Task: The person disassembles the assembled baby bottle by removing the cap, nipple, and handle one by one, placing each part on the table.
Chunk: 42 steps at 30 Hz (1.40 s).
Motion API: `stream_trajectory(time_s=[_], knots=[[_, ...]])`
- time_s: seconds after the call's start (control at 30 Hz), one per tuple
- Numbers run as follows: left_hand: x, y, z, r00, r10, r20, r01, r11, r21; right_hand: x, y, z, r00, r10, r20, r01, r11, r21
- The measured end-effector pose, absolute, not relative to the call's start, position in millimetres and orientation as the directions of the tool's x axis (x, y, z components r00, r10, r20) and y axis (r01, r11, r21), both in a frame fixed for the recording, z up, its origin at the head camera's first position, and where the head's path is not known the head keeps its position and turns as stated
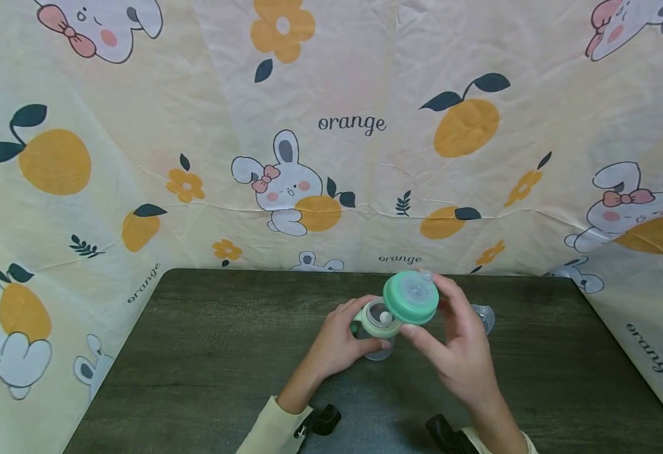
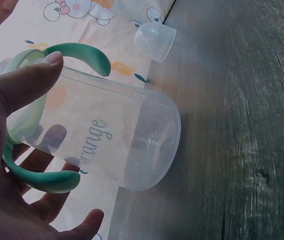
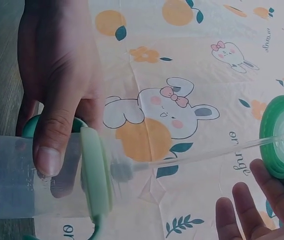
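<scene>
My left hand point(image 1: 337, 339) grips a clear baby bottle point(image 2: 112, 120) around its neck, thumb on one side and fingers on the other. A pale green collar point(image 3: 96, 172) with two darker green curved handles point(image 2: 84, 55) surrounds the neck. The bottle looks upright, and its mouth is uncovered. Above and to the right, my right hand point(image 1: 460, 347) pinches a green lid point(image 1: 410, 296) with a clear spout by its rim. From the lid a thin clear straw point(image 3: 206, 153) runs down, its thick weighted end point(image 3: 122, 169) at the bottle's mouth.
A clear dome cap point(image 2: 154, 41) stands on the dark wooden table point(image 1: 195, 353), behind my right hand. Behind the table hangs a cloth point(image 1: 365, 170) printed with rabbits and oranges.
</scene>
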State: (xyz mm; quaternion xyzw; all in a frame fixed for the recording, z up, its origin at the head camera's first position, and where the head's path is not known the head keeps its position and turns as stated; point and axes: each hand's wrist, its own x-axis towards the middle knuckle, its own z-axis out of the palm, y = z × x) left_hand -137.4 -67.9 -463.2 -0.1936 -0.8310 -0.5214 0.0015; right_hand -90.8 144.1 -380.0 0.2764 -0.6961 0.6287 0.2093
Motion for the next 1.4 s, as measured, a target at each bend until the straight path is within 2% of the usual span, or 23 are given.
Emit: stream_trajectory(time_s=[0.27,0.53,0.83,1.1,1.4], knots=[[-139,-68,-462,-0.926,0.323,0.193,0.314,0.378,0.871,-88,146,-377,-0.768,-0.092,0.634,-0.638,0.022,-0.770],[-140,-69,-462,-0.926,0.322,0.195,0.315,0.378,0.870,-92,151,-378,-0.666,-0.090,0.741,-0.735,-0.089,-0.672],[-141,-70,-462,-0.925,0.323,0.198,0.320,0.386,0.865,-93,161,-375,-0.673,-0.071,0.736,-0.730,-0.100,-0.676],[-141,-70,-462,-0.927,0.320,0.194,0.316,0.394,0.863,-95,172,-371,-0.720,-0.018,0.694,-0.690,-0.093,-0.718],[-140,-70,-461,-0.928,0.320,0.192,0.316,0.400,0.860,-99,184,-369,-0.737,0.035,0.675,-0.674,-0.115,-0.730]])
